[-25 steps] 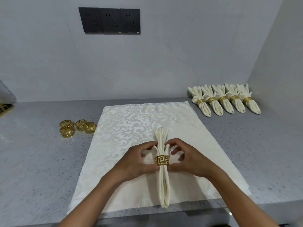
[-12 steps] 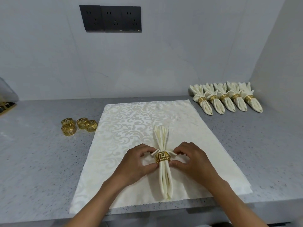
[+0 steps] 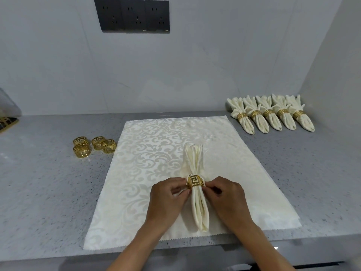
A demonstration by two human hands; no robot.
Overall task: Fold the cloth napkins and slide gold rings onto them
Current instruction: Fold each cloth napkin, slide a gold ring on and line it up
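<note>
Napkin (image 3: 197,204) lengthwise, pleated end toward wall.

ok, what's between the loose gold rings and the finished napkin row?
Head view: the patterned cloth on the counter, with the ringed napkin both hands are working on.
</note>
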